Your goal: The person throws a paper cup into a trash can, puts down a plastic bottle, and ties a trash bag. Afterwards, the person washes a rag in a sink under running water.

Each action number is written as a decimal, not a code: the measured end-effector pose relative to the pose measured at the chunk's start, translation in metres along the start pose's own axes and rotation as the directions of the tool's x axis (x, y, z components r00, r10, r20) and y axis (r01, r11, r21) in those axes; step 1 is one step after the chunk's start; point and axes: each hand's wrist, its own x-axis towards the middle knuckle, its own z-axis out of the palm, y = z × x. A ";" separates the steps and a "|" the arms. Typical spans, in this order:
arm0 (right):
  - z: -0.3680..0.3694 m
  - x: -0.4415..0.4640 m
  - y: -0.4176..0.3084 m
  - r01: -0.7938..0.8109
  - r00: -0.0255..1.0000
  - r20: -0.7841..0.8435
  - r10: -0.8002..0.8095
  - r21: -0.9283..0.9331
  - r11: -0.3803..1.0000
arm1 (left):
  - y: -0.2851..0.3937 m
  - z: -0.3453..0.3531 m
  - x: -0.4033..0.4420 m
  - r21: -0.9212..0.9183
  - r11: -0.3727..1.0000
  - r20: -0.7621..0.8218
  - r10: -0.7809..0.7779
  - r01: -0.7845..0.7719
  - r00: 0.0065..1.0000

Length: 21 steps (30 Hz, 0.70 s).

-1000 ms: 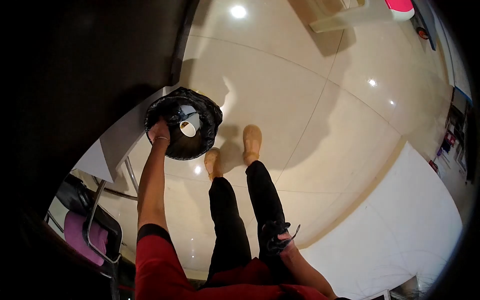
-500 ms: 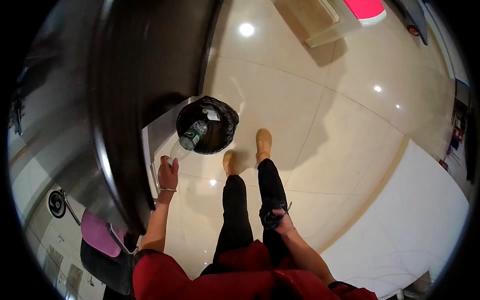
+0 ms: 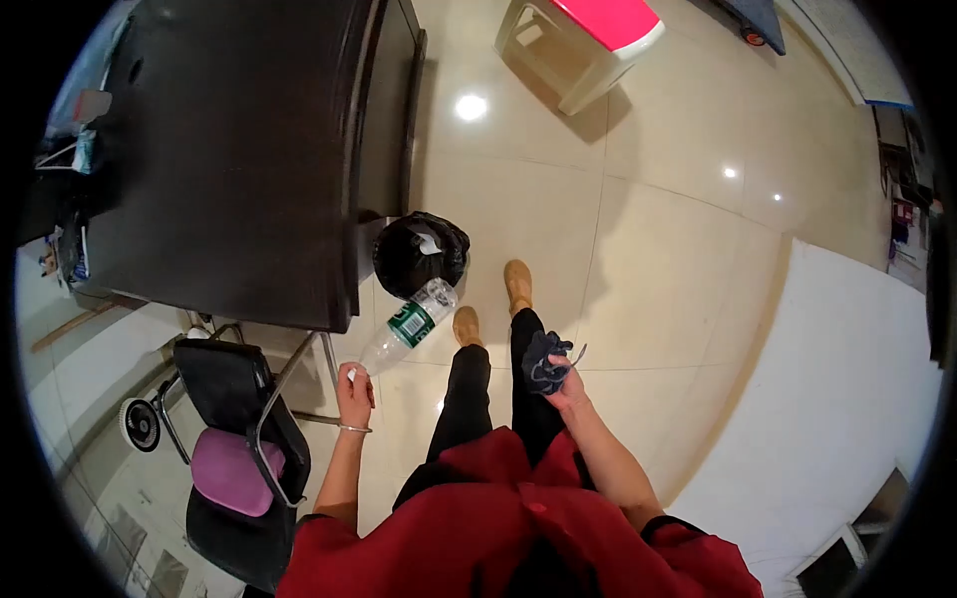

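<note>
In the head view my left hand [image 3: 356, 399] is closed round the cap end of a clear plastic bottle [image 3: 411, 325] with a green label. The bottle is tilted, its base pointing up and right, by the near rim of a trash can lined with a black bag [image 3: 382, 264]. Whether bottle and rim touch, I cannot tell. A whitish scrap [image 3: 429, 243] lies inside the bag. My right hand [image 3: 567, 387], over my right leg, grips a crumpled dark blue cloth bundle [image 3: 543, 361] with a thin cord sticking out.
A dark wooden desk [image 3: 239, 159] stands to the left, with a black chair [image 3: 224, 374] holding a purple cushion [image 3: 234, 470] below it. A pink-topped stool [image 3: 610, 20] is ahead on the tiled floor. On the right is a large white surface [image 3: 827, 389].
My left hand has drawn the bottle back from over the trash can's opening, towards me. My right hand still holds the cloth, now slightly higher in view. The camera view has shifted, showing more desk and chair.
</note>
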 end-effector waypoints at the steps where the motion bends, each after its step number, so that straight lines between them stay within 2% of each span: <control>1: -0.004 0.000 0.000 -0.016 1.000 0.020 0.016 0.000 1.000 | 0.007 -0.002 -0.012 0.093 0.996 0.005 0.017 -0.018 1.000; 3: 0.002 -0.011 0.010 0.011 0.998 0.069 -0.011 0.010 1.000 | 0.013 -0.005 -0.034 0.267 0.961 0.018 0.062 -0.064 0.998; 4: 0.009 -0.017 0.011 0.018 0.997 0.081 -0.020 0.017 1.000 | 0.025 -0.002 -0.043 0.267 0.961 0.017 0.070 -0.072 0.997; 6: 0.013 -0.024 0.014 0.002 0.993 0.121 -0.006 0.030 1.000 | 0.050 0.003 -0.063 0.569 0.747 0.158 0.310 -0.344 0.937; 7: 0.015 -0.030 0.014 -0.017 0.989 0.149 0.011 0.039 0.999 | 0.064 0.006 -0.073 0.632 0.699 0.216 0.255 -0.334 0.942; 8: 0.016 -0.038 0.017 -0.016 0.988 0.152 0.009 0.044 0.999 | 0.075 0.007 -0.085 0.634 0.695 0.219 0.257 -0.338 0.941; 10: 0.025 -0.043 0.017 0.017 0.988 0.152 -0.027 0.063 0.998 | 0.093 0.017 -0.092 0.668 0.576 0.363 0.300 -0.471 0.882; 11: 0.028 -0.047 0.017 0.034 0.987 0.155 -0.045 0.072 0.997 | 0.099 0.021 -0.095 0.626 0.532 0.433 0.369 -0.569 0.822; 13: 0.035 -0.058 0.011 0.088 0.961 0.247 -0.123 0.149 0.985 | 0.121 0.026 -0.107 0.610 0.521 0.462 0.378 -0.597 0.802; 19: 0.063 -0.084 -0.061 0.172 0.930 0.266 -0.253 0.294 0.940 | 0.187 0.080 -0.109 0.558 0.537 0.489 0.403 -0.632 0.774; 21: 0.071 -0.087 -0.097 0.141 0.927 0.294 -0.232 0.299 0.944 | 0.211 0.111 -0.103 0.547 0.537 0.495 0.412 -0.642 0.765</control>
